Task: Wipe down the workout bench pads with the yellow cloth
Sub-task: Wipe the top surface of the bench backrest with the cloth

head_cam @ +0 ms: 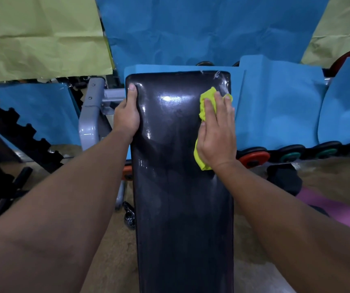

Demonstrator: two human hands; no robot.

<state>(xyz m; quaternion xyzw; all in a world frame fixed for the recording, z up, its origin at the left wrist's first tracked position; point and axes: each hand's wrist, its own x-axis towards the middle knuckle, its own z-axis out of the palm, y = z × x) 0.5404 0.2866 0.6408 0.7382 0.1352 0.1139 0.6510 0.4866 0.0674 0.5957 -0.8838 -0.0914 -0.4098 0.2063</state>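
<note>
A long black glossy bench pad (pixel 178 187) runs from the bottom of the view up to its far end at the centre. My right hand (pixel 217 134) lies flat with straight fingers on the yellow cloth (pixel 207 98), pressing it onto the pad near the far right edge. The cloth sticks out above my fingers and below my palm. My left hand (pixel 127 117) grips the pad's left edge near the far end, thumb on top, fingers wrapped under and hidden. Wet streaks shine on the pad's upper part.
A grey metal bench frame (pixel 91 115) stands left of the pad. Blue sheets (pixel 275 106) cover things behind and to the right. Weight plates (pixel 254 158) lie in a row on the floor at right. A dark rack (pixel 17 134) and a pink mat (pixel 335 210) flank the bench.
</note>
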